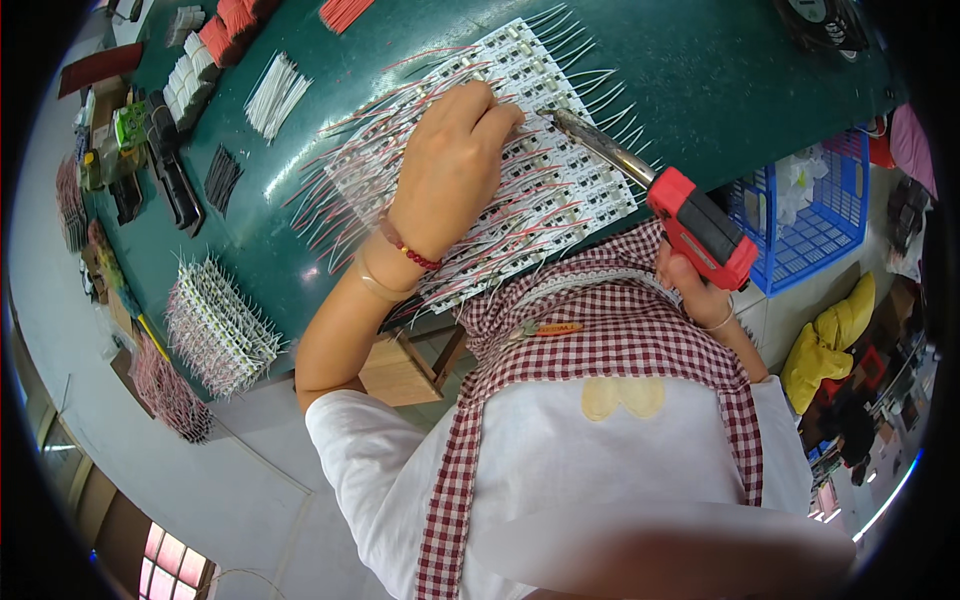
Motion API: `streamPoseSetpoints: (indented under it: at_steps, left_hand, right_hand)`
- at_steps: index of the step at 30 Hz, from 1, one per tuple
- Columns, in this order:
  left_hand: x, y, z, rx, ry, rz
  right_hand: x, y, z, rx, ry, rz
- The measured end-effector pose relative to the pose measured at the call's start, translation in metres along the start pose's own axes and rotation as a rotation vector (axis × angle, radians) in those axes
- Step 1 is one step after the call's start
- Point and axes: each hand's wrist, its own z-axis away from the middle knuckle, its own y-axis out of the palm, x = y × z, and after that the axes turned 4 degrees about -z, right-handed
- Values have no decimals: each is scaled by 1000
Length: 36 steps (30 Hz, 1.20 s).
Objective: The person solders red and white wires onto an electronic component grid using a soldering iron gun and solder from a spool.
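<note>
Green tabletop [700, 90]; circuit boards [592, 190] under left hand [452, 155], grip unclear; right hand [695, 290] grips soldering gun [700, 225]; lettered patch [556, 328].

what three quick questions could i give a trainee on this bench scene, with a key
1. Which hand holds the red-and-black tool?
2. True or false: the blue basket is to the right of the white circuit-board panel.
3. The left hand is over: a) the yellow cloth, b) the circuit-board panel, c) the floor.

Key: 1. The right hand; 2. true; 3. b.
</note>
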Motion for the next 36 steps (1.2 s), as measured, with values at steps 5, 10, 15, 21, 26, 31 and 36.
streamPoseSetpoints:
  at_steps: [5, 10, 15, 21, 26, 31, 36]
  left_hand:
    - [0, 0, 1, 2, -7, -10]
    - [0, -2, 0, -17, -5, -22]
    - [1, 0, 0, -16, -4, -27]
    - [-2, -2, 0, 20, 3, -33]
    - [-4, -4, -1, 32, 18, -48]
    - [-4, -6, -1, 24, 40, -94]
    - [-26, -23, 1, -32, 92, -155]
  right_hand:
    - [-11, -13, 5, 62, 42, -66]
    - [-13, -13, 3, 53, 32, -20]
    - [0, -2, -6, 18, -19, 64]
    - [1, 1, -2, -7, -8, -15]
    - [10, 1, -4, 15, 44, -66]
    - [8, -3, 1, -1, 71, -61]
    - [0, -11, 8, -12, 56, -68]
